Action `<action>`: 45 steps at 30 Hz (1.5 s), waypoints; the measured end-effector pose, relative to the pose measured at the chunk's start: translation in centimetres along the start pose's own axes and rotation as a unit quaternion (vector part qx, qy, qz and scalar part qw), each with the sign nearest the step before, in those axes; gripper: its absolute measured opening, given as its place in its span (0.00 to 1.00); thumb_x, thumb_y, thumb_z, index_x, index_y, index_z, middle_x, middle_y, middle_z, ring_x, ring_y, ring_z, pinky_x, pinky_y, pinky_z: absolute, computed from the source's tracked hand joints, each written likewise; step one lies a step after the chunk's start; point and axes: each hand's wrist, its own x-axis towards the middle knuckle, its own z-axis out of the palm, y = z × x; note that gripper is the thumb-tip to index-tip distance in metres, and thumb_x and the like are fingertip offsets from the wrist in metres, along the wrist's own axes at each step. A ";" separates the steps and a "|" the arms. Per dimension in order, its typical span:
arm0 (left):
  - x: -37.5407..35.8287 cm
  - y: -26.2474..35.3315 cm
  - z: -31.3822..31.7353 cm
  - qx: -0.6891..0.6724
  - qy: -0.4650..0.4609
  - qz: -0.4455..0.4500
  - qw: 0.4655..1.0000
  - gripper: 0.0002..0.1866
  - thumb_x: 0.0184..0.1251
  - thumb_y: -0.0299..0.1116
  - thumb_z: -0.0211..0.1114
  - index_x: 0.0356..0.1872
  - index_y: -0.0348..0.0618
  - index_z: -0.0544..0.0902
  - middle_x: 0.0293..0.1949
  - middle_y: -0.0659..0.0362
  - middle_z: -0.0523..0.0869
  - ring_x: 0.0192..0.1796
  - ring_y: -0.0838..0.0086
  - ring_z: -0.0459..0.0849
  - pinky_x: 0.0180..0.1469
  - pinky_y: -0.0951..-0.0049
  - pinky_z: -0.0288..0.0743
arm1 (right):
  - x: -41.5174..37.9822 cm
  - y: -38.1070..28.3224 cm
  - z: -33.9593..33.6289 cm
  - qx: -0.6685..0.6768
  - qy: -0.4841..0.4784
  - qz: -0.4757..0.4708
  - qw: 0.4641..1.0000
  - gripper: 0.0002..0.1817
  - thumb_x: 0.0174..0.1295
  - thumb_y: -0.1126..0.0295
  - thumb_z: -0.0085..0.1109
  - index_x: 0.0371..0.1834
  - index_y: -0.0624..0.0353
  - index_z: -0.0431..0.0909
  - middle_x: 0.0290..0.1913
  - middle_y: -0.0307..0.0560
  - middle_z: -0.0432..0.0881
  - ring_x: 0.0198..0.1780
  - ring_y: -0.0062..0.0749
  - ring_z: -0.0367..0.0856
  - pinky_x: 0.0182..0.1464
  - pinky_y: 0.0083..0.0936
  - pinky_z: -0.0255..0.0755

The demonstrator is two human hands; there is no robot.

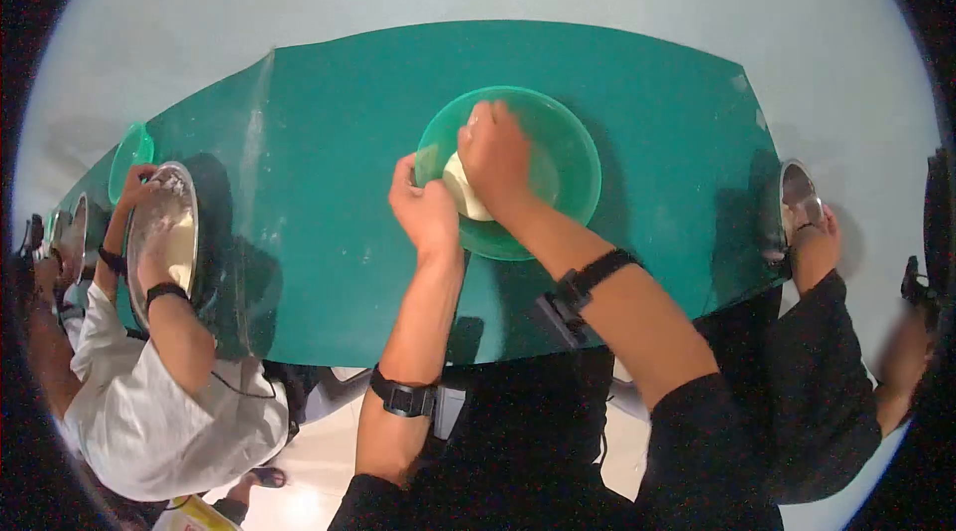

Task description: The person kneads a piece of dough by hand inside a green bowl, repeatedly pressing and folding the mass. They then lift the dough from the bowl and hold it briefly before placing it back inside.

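Observation:
A translucent green bowl stands on the table in front of me, with a pale lump of dough in its left part. My left hand is at the bowl's left side, thumb and fingers closed about the rim. Inside the bowl, my right hand is curled into a fist against the dough and covers part of it. Slight blur hides the exact hold of its fingers. Both my wrists wear black straps with small devices.
Green table has whitish smears near its left seam. At left, a person in a white shirt works in a metal bowl of dough beside a green container. At right, another person's hand is at a metal bowl.

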 end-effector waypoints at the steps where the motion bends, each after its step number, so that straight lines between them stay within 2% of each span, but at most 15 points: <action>1: 0.1 -0.4 -0.1 0.002 0.002 0.007 1.000 0.21 0.56 0.15 0.52 0.50 0.36 0.85 0.41 0.59 0.87 0.43 0.74 0.83 0.48 0.72 0.77 | -0.3 0.1 -0.4 0.038 -0.064 -0.010 0.997 0.10 0.66 0.65 0.63 0.44 0.58 0.80 0.43 0.53 0.84 0.49 0.52 0.84 0.48 0.50 0.79; 3: 0.3 -1.1 -0.7 0.005 0.004 0.014 1.000 0.21 0.56 0.15 0.52 0.49 0.37 0.86 0.41 0.59 0.87 0.42 0.74 0.83 0.48 0.73 0.77 | -0.9 0.9 -1.3 0.105 -0.194 -0.025 0.975 0.10 0.68 0.61 0.62 0.43 0.56 0.83 0.43 0.53 0.87 0.47 0.52 0.87 0.47 0.52 0.80; 5: 0.6 -0.9 -0.4 0.030 0.004 0.019 0.999 0.20 0.56 0.15 0.52 0.48 0.35 0.85 0.40 0.58 0.87 0.43 0.73 0.83 0.49 0.73 0.76 | -1.3 3.2 -0.8 0.246 -0.156 -0.148 0.945 0.13 0.69 0.60 0.63 0.37 0.59 0.84 0.39 0.54 0.87 0.43 0.49 0.87 0.45 0.51 0.77; 7: 1.2 -0.8 -0.8 0.049 -0.005 0.014 0.999 0.19 0.56 0.15 0.52 0.47 0.34 0.85 0.39 0.57 0.87 0.42 0.73 0.83 0.49 0.72 0.76 | -1.3 3.5 -2.6 0.278 -0.193 -0.152 0.929 0.15 0.69 0.59 0.64 0.32 0.61 0.85 0.35 0.54 0.87 0.38 0.47 0.87 0.42 0.49 0.76; 9: 1.7 -1.0 -0.8 0.069 -0.020 0.000 0.997 0.19 0.56 0.16 0.53 0.46 0.34 0.86 0.37 0.58 0.87 0.39 0.73 0.83 0.47 0.72 0.77 | 0.0 1.9 -7.6 0.208 -0.308 -0.040 0.928 0.18 0.68 0.57 0.66 0.28 0.61 0.85 0.32 0.54 0.86 0.35 0.45 0.88 0.40 0.49 0.76; 12: 1.5 -1.0 -0.6 0.088 -0.013 0.006 0.996 0.19 0.56 0.16 0.53 0.46 0.35 0.86 0.34 0.59 0.87 0.37 0.75 0.83 0.44 0.72 0.77 | 0.5 1.2 -7.9 0.072 -0.299 -0.073 0.949 0.21 0.66 0.57 0.67 0.22 0.62 0.82 0.25 0.54 0.84 0.30 0.47 0.85 0.36 0.47 0.76; 15: 0.8 -0.8 -0.7 0.066 -0.016 0.003 0.998 0.19 0.55 0.16 0.54 0.46 0.36 0.86 0.34 0.59 0.87 0.37 0.76 0.82 0.43 0.73 0.76 | -0.8 1.4 -6.5 -0.032 -0.320 -0.145 0.936 0.20 0.67 0.53 0.63 0.30 0.60 0.86 0.31 0.57 0.88 0.37 0.59 0.87 0.43 0.54 0.82; 18: 0.1 -0.1 -1.5 0.041 -0.015 -0.024 0.999 0.19 0.55 0.16 0.53 0.46 0.36 0.86 0.33 0.59 0.87 0.36 0.77 0.81 0.41 0.73 0.75 | -1.3 1.2 -6.2 -0.013 -0.253 -0.224 0.941 0.16 0.70 0.55 0.60 0.37 0.59 0.82 0.36 0.56 0.87 0.38 0.57 0.87 0.41 0.52 0.83; 21: -0.1 -1.5 -2.6 0.051 -0.016 0.015 0.998 0.20 0.54 0.15 0.52 0.45 0.37 0.86 0.33 0.60 0.86 0.35 0.77 0.80 0.40 0.73 0.75 | -1.7 2.2 -6.2 -0.013 -0.145 -0.336 0.931 0.10 0.70 0.62 0.62 0.43 0.57 0.76 0.38 0.50 0.80 0.39 0.49 0.85 0.36 0.46 0.80; 24: -0.9 -3.1 -4.2 0.035 -0.011 0.020 0.999 0.20 0.53 0.15 0.52 0.45 0.36 0.86 0.32 0.61 0.85 0.35 0.78 0.80 0.40 0.74 0.74 | -4.5 2.3 -5.3 -0.024 -0.198 -0.373 0.906 0.09 0.69 0.64 0.63 0.42 0.56 0.75 0.40 0.49 0.79 0.40 0.47 0.85 0.35 0.44 0.80; 33: -2.2 -3.9 -7.1 0.009 -0.042 0.017 0.999 0.20 0.54 0.12 0.49 0.45 0.37 0.83 0.36 0.62 0.85 0.38 0.78 0.78 0.43 0.76 0.72 | -5.7 0.3 1.0 -0.034 -0.083 -0.341 0.936 0.11 0.64 0.65 0.67 0.37 0.53 0.73 0.30 0.44 0.81 0.32 0.42 0.85 0.27 0.39 0.76; 36: -1.9 -3.1 -7.2 0.004 -0.049 0.005 0.999 0.15 0.60 0.16 0.56 0.45 0.41 0.85 0.38 0.65 0.84 0.42 0.79 0.79 0.45 0.76 0.73 | -4.0 0.2 1.7 -0.023 -0.063 -0.347 0.935 0.11 0.63 0.64 0.68 0.35 0.52 0.73 0.26 0.43 0.80 0.28 0.43 0.84 0.24 0.39 0.74; 39: -1.3 -1.3 -6.6 -0.017 -0.038 -0.015 0.999 0.21 0.54 0.14 0.48 0.46 0.36 0.84 0.39 0.60 0.85 0.39 0.76 0.79 0.44 0.76 0.72 | -2.3 0.0 1.6 -0.048 -0.054 -0.350 0.934 0.11 0.63 0.63 0.68 0.33 0.52 0.73 0.25 0.41 0.79 0.28 0.43 0.84 0.26 0.40 0.75; 42: 0.3 -1.5 -6.2 -0.026 -0.011 -0.023 0.999 0.21 0.54 0.14 0.49 0.47 0.35 0.85 0.38 0.58 0.86 0.38 0.75 0.80 0.44 0.74 0.73 | -2.0 -0.7 2.1 -0.053 -0.052 -0.310 0.948 0.11 0.66 0.62 0.66 0.36 0.55 0.76 0.30 0.44 0.80 0.32 0.47 0.84 0.32 0.42 0.77; 45: 1.2 -2.2 -6.2 0.035 -0.004 0.001 0.999 0.21 0.54 0.15 0.49 0.46 0.34 0.85 0.36 0.56 0.87 0.38 0.74 0.81 0.44 0.73 0.75 | -3.3 -0.6 0.8 0.025 -0.159 -0.190 0.968 0.15 0.72 0.57 0.61 0.43 0.60 0.80 0.40 0.55 0.85 0.41 0.53 0.85 0.46 0.49 0.80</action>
